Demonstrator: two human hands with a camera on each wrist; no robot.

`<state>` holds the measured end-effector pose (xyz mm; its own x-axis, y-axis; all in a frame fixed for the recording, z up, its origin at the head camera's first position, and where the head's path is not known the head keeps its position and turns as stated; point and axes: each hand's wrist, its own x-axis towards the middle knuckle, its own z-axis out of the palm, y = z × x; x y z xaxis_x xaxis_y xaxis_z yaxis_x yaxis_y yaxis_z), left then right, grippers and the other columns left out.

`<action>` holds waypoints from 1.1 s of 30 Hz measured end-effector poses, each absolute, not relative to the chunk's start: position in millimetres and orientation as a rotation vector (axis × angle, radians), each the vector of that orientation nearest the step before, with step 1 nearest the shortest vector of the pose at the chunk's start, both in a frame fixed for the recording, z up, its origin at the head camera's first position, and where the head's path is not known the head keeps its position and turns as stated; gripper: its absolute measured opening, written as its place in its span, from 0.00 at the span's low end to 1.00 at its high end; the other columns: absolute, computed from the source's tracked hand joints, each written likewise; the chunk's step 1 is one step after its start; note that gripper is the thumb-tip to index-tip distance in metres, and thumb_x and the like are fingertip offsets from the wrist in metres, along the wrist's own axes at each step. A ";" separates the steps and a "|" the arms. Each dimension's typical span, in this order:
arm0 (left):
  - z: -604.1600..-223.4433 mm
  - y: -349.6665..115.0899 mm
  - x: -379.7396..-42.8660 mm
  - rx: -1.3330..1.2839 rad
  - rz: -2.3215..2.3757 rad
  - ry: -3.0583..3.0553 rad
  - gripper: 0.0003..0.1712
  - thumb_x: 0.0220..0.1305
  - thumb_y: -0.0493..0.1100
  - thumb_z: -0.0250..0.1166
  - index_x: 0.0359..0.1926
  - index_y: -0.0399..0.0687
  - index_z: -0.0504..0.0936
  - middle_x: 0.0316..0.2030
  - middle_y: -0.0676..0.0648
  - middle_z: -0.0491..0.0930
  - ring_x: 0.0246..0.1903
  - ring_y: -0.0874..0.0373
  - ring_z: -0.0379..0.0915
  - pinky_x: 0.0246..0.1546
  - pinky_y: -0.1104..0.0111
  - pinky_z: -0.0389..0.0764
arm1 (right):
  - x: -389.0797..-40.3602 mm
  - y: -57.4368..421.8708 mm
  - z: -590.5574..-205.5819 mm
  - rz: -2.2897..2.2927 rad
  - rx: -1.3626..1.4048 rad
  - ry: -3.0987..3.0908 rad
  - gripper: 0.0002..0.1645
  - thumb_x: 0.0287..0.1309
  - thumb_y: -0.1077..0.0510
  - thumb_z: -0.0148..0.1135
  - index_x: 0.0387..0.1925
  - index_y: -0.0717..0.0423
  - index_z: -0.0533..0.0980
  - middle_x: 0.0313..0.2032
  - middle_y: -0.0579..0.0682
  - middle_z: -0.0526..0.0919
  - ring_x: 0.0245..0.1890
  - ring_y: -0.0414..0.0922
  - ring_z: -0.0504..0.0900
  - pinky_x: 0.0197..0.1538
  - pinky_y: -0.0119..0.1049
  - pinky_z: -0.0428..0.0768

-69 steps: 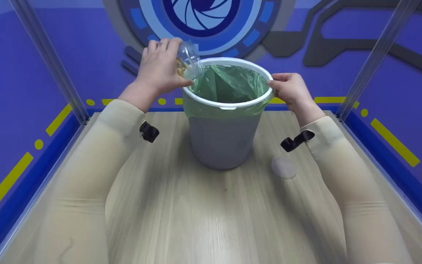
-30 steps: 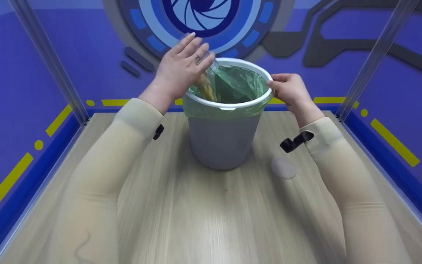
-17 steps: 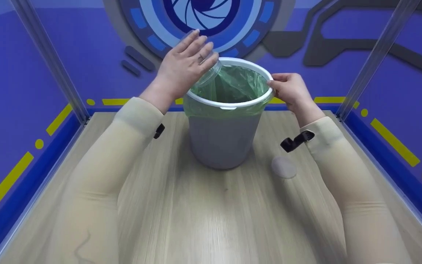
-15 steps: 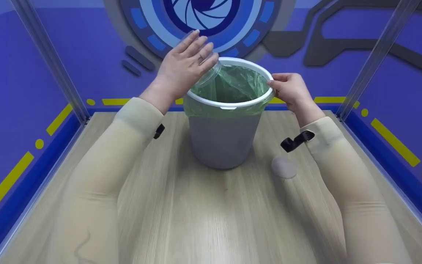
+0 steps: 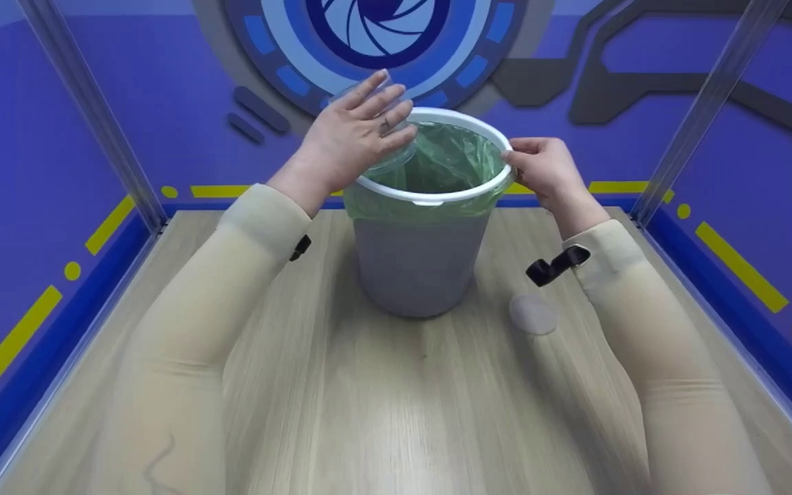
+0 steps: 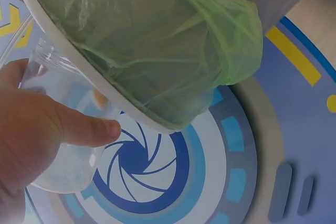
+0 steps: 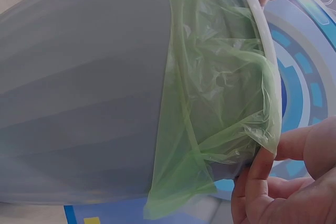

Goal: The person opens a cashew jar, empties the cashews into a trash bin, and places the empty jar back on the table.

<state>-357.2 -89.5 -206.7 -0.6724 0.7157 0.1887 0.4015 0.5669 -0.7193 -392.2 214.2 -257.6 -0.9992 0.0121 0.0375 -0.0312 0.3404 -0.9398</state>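
Note:
My left hand [image 5: 351, 134] grips a clear plastic jar [image 6: 71, 163], tipped with its mouth over the left side of the trash can [image 5: 423, 265]. In the left wrist view the thumb lies across the jar's side, and one small tan piece [image 6: 100, 99] shows inside it. The can is grey with a white rim [image 5: 430, 196] and a green bag [image 5: 454, 155] lining it, folded over the outside. On the can's right side my right hand [image 5: 546, 168] pinches the rim and bag edge between thumb and fingers. The can's bottom is hidden from view.
A round, pale disc like a jar lid [image 5: 533, 314] lies on the wooden table [image 5: 396, 405], right of the can. Blue printed panels [image 5: 183, 103] with metal corner posts [image 5: 93, 110] enclose the table at the back and sides.
The left hand moved right and tipped the jar over the can. Yellowish pieces slid out into the bag. Just now the hand lowered slightly. The right hand stayed on the rim.

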 end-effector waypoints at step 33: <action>-225.7 -97.9 -353.7 -0.611 0.062 -2.285 0.41 0.66 0.34 0.64 0.77 0.53 0.62 0.75 0.42 0.64 0.76 0.42 0.55 0.81 0.52 0.51 | -391.7 213.7 -260.4 1.763 0.038 -2.523 0.26 0.73 0.58 0.57 0.68 0.63 0.74 0.63 0.62 0.79 0.42 0.38 0.83 0.43 0.21 0.82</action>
